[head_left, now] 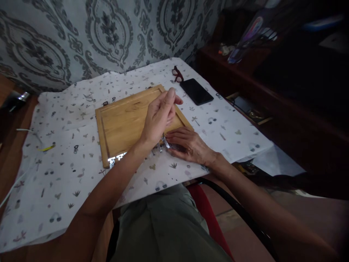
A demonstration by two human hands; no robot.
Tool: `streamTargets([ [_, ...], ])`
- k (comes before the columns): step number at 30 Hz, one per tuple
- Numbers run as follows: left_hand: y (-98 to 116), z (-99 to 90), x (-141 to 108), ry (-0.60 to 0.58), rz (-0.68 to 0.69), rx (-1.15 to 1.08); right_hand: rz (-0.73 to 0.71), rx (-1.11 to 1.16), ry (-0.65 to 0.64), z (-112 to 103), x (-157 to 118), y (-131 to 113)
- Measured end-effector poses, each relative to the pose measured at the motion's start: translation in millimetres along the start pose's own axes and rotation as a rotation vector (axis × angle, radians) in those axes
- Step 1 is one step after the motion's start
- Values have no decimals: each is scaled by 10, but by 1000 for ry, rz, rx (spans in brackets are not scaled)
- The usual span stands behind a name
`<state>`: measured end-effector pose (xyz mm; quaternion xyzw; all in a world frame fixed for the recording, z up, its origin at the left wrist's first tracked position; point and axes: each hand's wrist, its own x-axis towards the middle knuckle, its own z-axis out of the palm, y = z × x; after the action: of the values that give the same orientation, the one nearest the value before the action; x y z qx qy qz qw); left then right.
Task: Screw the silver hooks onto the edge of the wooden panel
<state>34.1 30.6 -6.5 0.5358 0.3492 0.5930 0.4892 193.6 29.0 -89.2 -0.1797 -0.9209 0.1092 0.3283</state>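
A wooden board (pixel 122 122) with a raised frame lies on the patterned tablecloth. Along its near edge sit several shiny metal pieces (pixel 120 156), perhaps clips or hinges. My left hand (pixel 160 114) is raised over the board's right part, its fingers curled in and the thumb on top; whatever it may hold is hidden. Low at the board's near right corner, my right hand (pixel 191 145) has its fingertips and thumb on either side of a small metal clip (pixel 165 142). My left forearm covers part of the board's near edge.
A black phone (pixel 196 91) and dark red glasses (pixel 177 74) lie beyond the board on the right. At left, a white cable (pixel 25 130) and a yellow strip (pixel 47 148) rest on the tablecloth (pixel 89 189). A patterned curtain (pixel 109 32) hangs behind; dark red furniture (pixel 234 76) stands right.
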Motion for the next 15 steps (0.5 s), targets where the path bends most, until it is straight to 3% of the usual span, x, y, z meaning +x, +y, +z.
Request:
streamTargets([
  [5, -34, 64, -30, 136, 105, 4, -2, -7, 0, -8, 10, -15],
  [15, -18, 1, 4, -31, -21, -48, -1, -5, 1, -18, 4, -11],
])
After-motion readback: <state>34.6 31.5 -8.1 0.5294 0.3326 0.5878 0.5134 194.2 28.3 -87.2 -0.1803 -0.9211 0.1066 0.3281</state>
